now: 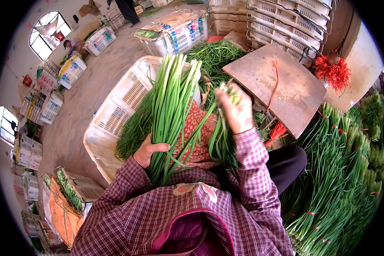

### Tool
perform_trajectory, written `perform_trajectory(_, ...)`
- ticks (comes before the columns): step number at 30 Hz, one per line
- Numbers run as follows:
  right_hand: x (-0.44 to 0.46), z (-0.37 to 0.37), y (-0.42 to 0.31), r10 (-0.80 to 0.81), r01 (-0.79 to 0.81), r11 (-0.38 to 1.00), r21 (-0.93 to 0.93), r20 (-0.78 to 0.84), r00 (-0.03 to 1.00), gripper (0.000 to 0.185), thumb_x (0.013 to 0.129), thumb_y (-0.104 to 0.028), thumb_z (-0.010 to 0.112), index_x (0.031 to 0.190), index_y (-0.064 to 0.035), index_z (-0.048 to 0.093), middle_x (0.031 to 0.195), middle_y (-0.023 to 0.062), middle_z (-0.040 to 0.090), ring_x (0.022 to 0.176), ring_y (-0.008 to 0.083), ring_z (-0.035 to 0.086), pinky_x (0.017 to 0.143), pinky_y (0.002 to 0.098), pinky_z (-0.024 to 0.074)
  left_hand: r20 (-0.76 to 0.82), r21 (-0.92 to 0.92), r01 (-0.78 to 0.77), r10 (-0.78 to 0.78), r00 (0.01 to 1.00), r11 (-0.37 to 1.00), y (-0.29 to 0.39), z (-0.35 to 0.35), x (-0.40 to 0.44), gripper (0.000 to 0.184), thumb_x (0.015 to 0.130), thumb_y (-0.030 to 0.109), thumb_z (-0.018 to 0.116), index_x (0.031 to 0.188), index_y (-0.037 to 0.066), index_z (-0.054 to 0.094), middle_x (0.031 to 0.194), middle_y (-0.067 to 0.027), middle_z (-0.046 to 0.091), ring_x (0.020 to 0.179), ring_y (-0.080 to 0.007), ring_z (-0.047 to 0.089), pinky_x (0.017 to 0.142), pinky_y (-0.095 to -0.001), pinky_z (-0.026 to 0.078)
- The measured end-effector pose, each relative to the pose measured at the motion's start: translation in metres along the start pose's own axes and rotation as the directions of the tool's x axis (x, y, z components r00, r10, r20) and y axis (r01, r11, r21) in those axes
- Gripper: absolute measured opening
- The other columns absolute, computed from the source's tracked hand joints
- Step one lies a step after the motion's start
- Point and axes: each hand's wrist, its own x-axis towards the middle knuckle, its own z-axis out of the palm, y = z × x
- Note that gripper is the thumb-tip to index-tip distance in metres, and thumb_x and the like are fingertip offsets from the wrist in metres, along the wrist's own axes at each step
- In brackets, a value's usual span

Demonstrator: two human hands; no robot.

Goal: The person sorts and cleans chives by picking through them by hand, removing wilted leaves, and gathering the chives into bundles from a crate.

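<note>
My left hand (146, 151) is wrapped round the lower, leafy part of a thick bunch of garlic chives (168, 102), whose pale stem ends point up and away from me. To its right, my raised right hand (236, 106) is closed on a smaller clump of chives (222, 136); the pale ends show at the fingers and the green leaves hang down towards my lap. Some motion blurs that hand. Beneath the bunch, a white plastic crate (111, 123) holds more loose chives (134, 130). A red patterned cloth (196, 128) covers my lap.
A brown board (281, 81) lies to the right with a red tie on it. Red ties (333, 70) hang beyond it. Tied chive bundles (333, 179) are piled at right. Stacked crates (286, 25) stand behind; other people work at far left.
</note>
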Motion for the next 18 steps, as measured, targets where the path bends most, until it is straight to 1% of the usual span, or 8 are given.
perform_trajectory(2, 0.010, -0.015, -0.012, 0.078, -0.056, 0.978, 0.200, -0.101, 0.992, 0.023, 0.087, -0.019, 0.067, 0.101, -0.0029, 0.059, 0.081, 0.0012, 0.063, 0.061, 0.0082, 0.057, 0.058, 0.0215, 0.0487, 0.029, -0.014, 0.033, -0.033, 0.999, 0.999, -0.002, -0.005, -0.001, 0.059, 0.067, 0.005, 0.065, 0.124, 0.002, 0.049, 0.099, -0.0086, 0.061, 0.079, -0.0165, 0.062, 0.065, -0.0305, 0.054)
perform_trajectory(3, 0.014, -0.019, -0.011, 0.093, -0.077, 0.941, 0.328, -0.035, 0.995, 0.027, 0.088, -0.020, 0.066, 0.107, -0.0027, 0.058, 0.089, 0.0004, 0.063, 0.068, 0.0084, 0.059, 0.064, 0.0212, 0.0490, 0.049, 0.041, 0.049, -0.051, 0.997, 0.998, -0.001, -0.005, 0.000, 0.060, 0.066, 0.007, 0.066, 0.124, 0.002, 0.049, 0.101, -0.0085, 0.061, 0.078, -0.0168, 0.062, 0.065, -0.0306, 0.053)
perform_trajectory(7, 0.020, -0.018, -0.002, 0.291, -0.283, 0.807, 0.518, 0.069, 0.954, 0.025, 0.091, -0.025, 0.061, 0.107, -0.0058, 0.059, 0.088, 0.0011, 0.064, 0.069, 0.0110, 0.063, 0.059, 0.0245, 0.0525, 0.125, 0.133, -0.007, -0.010, 0.992, 0.991, -0.003, 0.007, 0.006, 0.067, 0.063, 0.011, 0.069, 0.126, 0.002, 0.047, 0.099, -0.0081, 0.061, 0.075, -0.0169, 0.061, 0.061, -0.0304, 0.052)
perform_trajectory(8, 0.024, -0.022, 0.010, 0.319, -0.327, 0.790, 0.518, 0.108, 0.941, 0.034, 0.091, -0.028, 0.061, 0.116, -0.0053, 0.057, 0.104, 0.0051, 0.064, 0.089, 0.0145, 0.063, 0.076, 0.0286, 0.0523, 0.139, 0.141, -0.009, -0.011, 0.990, 0.990, -0.004, 0.011, 0.007, 0.068, 0.062, 0.011, 0.069, 0.126, 0.002, 0.047, 0.100, -0.0081, 0.061, 0.076, -0.0170, 0.061, 0.064, -0.0305, 0.052)
perform_trajectory(11, 0.025, -0.021, 0.008, 0.394, -0.362, 0.840, 0.404, 0.006, 0.919, 0.065, 0.091, -0.042, 0.057, 0.140, -0.0047, 0.037, 0.138, 0.0065, 0.046, 0.127, 0.0182, 0.041, 0.106, 0.0335, 0.0304, 0.200, 0.144, 0.016, -0.045, 0.979, 0.989, 0.003, 0.030, 0.008, 0.069, 0.064, 0.011, 0.073, 0.128, 0.002, 0.047, 0.106, -0.0083, 0.060, 0.089, -0.0178, 0.059, 0.079, -0.0328, 0.048)
perform_trajectory(12, 0.027, -0.021, 0.007, 0.356, -0.317, 0.845, 0.431, -0.010, 0.934, 0.066, 0.090, -0.045, 0.057, 0.140, -0.0055, 0.039, 0.139, 0.0064, 0.045, 0.126, 0.0174, 0.042, 0.105, 0.0335, 0.0315, 0.231, 0.132, 0.045, -0.075, 0.970, 0.990, 0.004, 0.034, 0.009, 0.069, 0.068, 0.010, 0.075, 0.130, 0.003, 0.046, 0.110, -0.0083, 0.059, 0.099, -0.0185, 0.057, 0.089, -0.0348, 0.045)
perform_trajectory(14, 0.022, -0.027, 0.001, 0.355, -0.306, 0.724, 0.618, 0.046, 0.934, 0.061, 0.089, -0.046, 0.058, 0.134, -0.0058, 0.045, 0.133, 0.0064, 0.050, 0.121, 0.0166, 0.047, 0.101, 0.0331, 0.0366, 0.265, 0.155, 0.057, -0.098, 0.959, 0.986, -0.004, 0.034, 0.019, 0.057, 0.073, 0.009, 0.073, 0.125, 0.003, 0.051, 0.102, -0.0066, 0.062, 0.092, -0.0165, 0.059, 0.084, -0.0328, 0.046)
perform_trajectory(18, 0.022, -0.044, 0.013, 0.336, -0.262, 0.674, 0.691, 0.029, 0.941, 0.054, 0.088, -0.046, 0.060, 0.125, -0.0065, 0.051, 0.124, 0.0048, 0.056, 0.113, 0.0152, 0.052, 0.096, 0.0331, 0.0422, 0.321, 0.242, 0.051, -0.130, 0.938, 0.969, -0.006, 0.065, 0.023, 0.040, 0.081, 0.005, 0.066, 0.119, 0.002, 0.052, 0.095, -0.0051, 0.063, 0.082, -0.0112, 0.060, 0.072, -0.0261, 0.049)
